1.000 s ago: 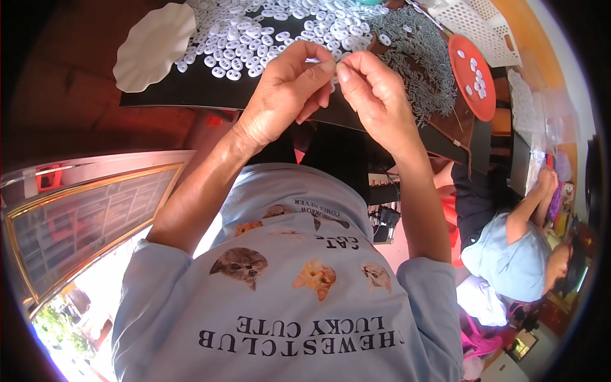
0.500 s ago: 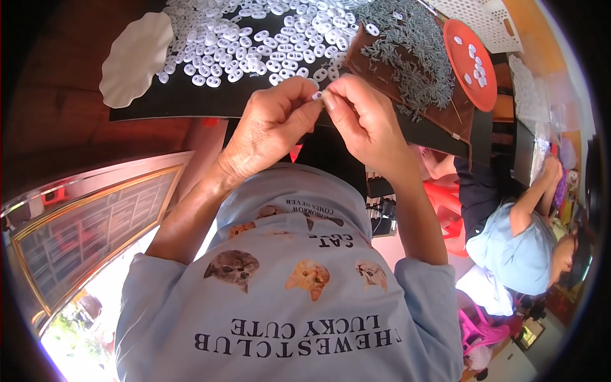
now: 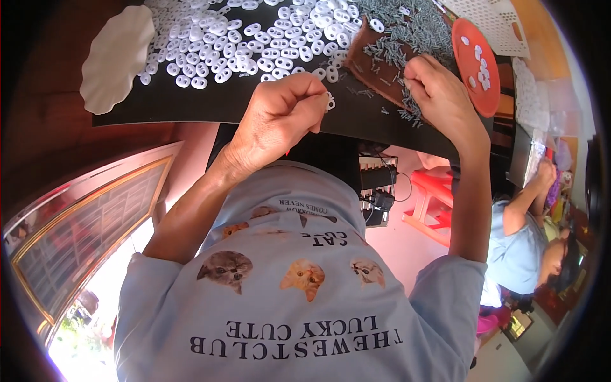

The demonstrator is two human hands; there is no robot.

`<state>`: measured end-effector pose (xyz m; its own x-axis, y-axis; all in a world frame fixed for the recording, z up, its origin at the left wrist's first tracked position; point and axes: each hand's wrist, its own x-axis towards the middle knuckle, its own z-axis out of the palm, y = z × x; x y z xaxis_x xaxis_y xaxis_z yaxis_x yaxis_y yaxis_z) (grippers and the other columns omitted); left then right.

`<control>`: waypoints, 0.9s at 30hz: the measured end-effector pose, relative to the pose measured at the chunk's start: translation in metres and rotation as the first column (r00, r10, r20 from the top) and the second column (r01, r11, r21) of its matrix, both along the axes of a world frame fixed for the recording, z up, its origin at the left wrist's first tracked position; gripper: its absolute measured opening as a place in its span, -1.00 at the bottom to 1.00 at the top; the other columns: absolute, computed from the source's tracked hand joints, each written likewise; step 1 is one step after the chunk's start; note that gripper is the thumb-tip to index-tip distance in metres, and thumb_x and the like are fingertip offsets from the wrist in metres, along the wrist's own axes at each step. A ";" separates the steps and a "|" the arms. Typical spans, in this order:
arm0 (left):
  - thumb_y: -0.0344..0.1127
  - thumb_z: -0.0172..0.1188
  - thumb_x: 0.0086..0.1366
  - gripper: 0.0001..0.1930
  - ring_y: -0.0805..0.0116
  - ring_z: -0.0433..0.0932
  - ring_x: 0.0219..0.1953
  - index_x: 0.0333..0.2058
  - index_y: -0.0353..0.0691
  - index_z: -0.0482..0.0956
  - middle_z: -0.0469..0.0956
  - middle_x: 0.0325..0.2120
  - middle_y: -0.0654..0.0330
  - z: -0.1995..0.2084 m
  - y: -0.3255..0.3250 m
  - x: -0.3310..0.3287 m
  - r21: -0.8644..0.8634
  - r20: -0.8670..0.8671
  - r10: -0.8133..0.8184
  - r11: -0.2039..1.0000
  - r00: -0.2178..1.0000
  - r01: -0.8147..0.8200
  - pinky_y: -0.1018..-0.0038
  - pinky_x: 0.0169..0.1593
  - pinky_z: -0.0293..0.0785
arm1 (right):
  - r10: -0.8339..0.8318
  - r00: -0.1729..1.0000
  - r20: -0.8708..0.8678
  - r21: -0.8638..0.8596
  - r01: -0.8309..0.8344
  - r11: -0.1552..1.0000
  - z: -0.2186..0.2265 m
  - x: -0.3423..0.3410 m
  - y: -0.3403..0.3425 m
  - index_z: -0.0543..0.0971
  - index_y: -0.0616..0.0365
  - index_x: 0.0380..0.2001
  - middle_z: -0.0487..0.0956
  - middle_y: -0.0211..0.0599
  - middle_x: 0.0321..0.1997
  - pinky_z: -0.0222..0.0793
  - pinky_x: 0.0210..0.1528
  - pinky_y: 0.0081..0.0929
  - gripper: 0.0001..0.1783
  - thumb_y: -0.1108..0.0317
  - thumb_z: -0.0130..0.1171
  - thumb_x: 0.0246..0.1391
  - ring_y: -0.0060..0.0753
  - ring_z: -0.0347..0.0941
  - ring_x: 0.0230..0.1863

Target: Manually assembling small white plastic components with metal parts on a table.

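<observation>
My left hand (image 3: 286, 114) is closed above the table's near edge, pinching a small white oval plastic piece with holes (image 3: 330, 102) that sticks out past the fingertips. To the right, my right hand (image 3: 442, 99) reaches over the heap of small grey screws (image 3: 398, 48), its thumb and finger pressed together at the heap's near side. Whether a screw is between those fingertips cannot be made out. Many more white two-holed oval pieces (image 3: 280, 43) lie spread across the black table beyond my left hand.
Under the screws lies a brown sheet (image 3: 366, 70). A scalloped white plate (image 3: 118, 60) stands at the left, an orange-red plate (image 3: 463, 63) with several white pieces at the right, beside a white perforated basket (image 3: 493, 22). Another person (image 3: 522, 242) sits at right, near a red stool (image 3: 426, 210).
My right hand has left my left hand and moved right to the screws. My left hand keeps its hold on the white piece, shifted only slightly.
</observation>
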<state>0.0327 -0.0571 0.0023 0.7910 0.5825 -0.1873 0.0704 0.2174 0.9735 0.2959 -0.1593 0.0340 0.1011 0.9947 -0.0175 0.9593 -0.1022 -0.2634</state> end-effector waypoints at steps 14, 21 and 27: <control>-0.43 0.10 0.33 -0.87 0.68 0.35 -0.57 -0.42 -0.33 0.51 0.42 -0.66 0.35 -0.002 -0.001 0.004 0.084 -0.030 0.003 0.996 1.000 0.000 0.63 -0.49 0.29 | 0.183 0.980 0.084 -0.114 -0.173 0.978 0.016 -0.002 0.017 0.45 0.18 -0.26 0.43 -0.21 -0.24 0.31 -0.29 -0.11 -0.88 0.46 0.12 0.10 0.05 0.44 -0.25; -0.42 0.10 0.34 -0.87 0.67 0.34 -0.56 -0.39 -0.34 0.51 0.42 -0.66 0.34 0.000 -0.001 0.004 0.077 -0.070 0.018 0.997 0.997 -0.012 0.63 -0.48 0.30 | 0.276 0.943 0.186 -0.111 -0.259 0.960 0.014 -0.006 0.021 0.45 0.21 -0.39 0.49 -0.19 -0.31 0.41 -0.34 -0.13 -0.92 0.43 0.08 0.10 0.04 0.50 -0.34; -0.42 0.09 0.35 -0.87 0.64 0.37 -0.56 -0.39 -0.34 0.51 0.44 -0.65 0.33 -0.001 -0.002 0.005 0.083 -0.051 0.020 0.996 0.998 -0.016 0.62 -0.46 0.32 | 0.233 0.962 0.145 -0.056 -0.227 0.972 0.004 -0.003 0.022 0.39 0.21 -0.38 0.45 -0.16 -0.36 0.34 -0.34 -0.13 -0.89 0.48 0.13 0.07 0.08 0.44 -0.34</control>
